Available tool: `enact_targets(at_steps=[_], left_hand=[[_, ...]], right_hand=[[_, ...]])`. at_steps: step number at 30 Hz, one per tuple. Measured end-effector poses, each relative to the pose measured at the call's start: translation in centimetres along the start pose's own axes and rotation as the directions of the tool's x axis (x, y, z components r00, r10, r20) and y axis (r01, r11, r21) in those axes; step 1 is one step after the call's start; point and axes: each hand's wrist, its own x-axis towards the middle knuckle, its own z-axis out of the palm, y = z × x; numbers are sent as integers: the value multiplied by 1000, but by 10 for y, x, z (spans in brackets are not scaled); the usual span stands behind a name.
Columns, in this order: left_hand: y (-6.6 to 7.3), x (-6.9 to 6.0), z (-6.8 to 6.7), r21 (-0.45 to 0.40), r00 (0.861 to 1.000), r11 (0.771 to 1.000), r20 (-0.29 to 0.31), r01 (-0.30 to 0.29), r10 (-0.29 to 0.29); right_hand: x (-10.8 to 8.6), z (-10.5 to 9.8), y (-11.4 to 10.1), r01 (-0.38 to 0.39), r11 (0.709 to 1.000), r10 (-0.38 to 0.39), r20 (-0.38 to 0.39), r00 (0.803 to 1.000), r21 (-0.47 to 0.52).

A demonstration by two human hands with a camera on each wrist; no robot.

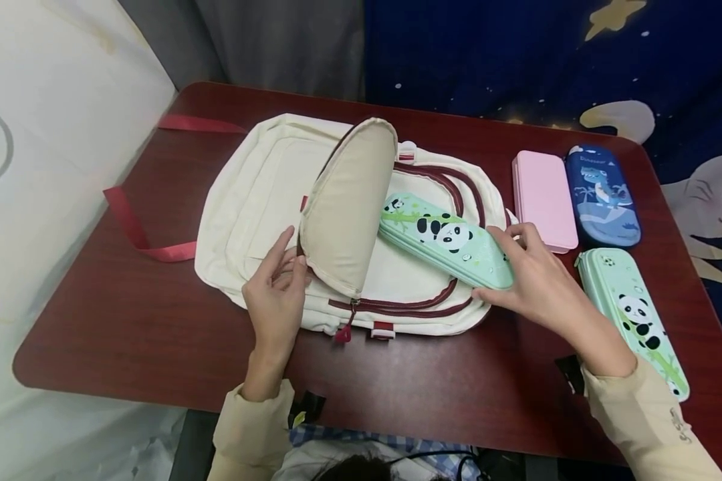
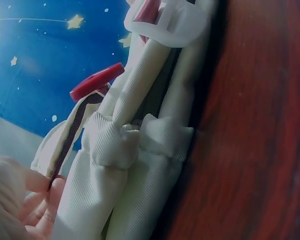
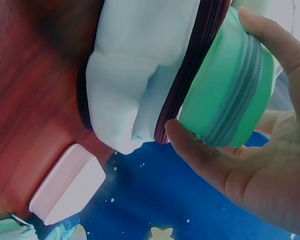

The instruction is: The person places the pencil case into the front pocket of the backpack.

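Note:
A cream backpack (image 1: 265,174) with dark red trim lies flat on the table. Its front pocket flap (image 1: 349,207) stands raised, folded toward the left. My left hand (image 1: 277,290) pinches the zippered edge of that flap between thumb and fingers, which the left wrist view shows close up. In my right hand (image 1: 535,280) is a mint green panda pencil case (image 1: 445,234), gripped at its near right end with thumb and fingers on opposite sides. The case slants over the backpack front, its far left end beside the flap. The right wrist view shows its grey zipper (image 3: 240,90).
To the right lie a pink case (image 1: 544,200), a blue dinosaur pencil case (image 1: 604,194) and another mint panda pencil case (image 1: 634,321). Red straps (image 1: 138,227) trail from the backpack's left side over the dark red wooden table (image 1: 126,334). Curtains hang behind.

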Motion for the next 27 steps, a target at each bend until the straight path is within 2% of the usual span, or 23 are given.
enact_targets(at_steps=[3, 6, 12, 14, 16, 19, 23, 27], left_hand=[[-1, 2, 2, 51, 995, 994, 52, -93, 91], [-3, 5, 4, 138, 976, 974, 144, -181, 161], [-4, 7, 4, 316, 942, 907, 277, -277, 191], [-4, 8, 3, 354, 931, 883, 305, -307, 201], [-5, 8, 3, 370, 922, 869, 324, -330, 212], [-7, 8, 2, 374, 921, 864, 320, -339, 222], [-10, 7, 0, 382, 929, 864, 294, -329, 224], [-12, 7, -3, 359, 941, 884, 267, -299, 209]], right_hand=[[3, -2, 3, 6, 1000, -6, 9, 1000, 2], [3, -3, 5, -3, 1000, 3, 21, 1000, 3], [0, -2, 7, 9, 1000, -9, 1, 1000, 5], [1, -1, 6, 17, 1000, -17, -8, 1000, 3], [1, 0, 6, 23, 1000, -23, -13, 1000, -3], [2, 1, 5, 39, 999, -39, -23, 999, -7], [8, 3, 4, 90, 996, -91, -42, 995, -6], [17, 1, 3, 126, 992, -126, -37, 991, -3]])
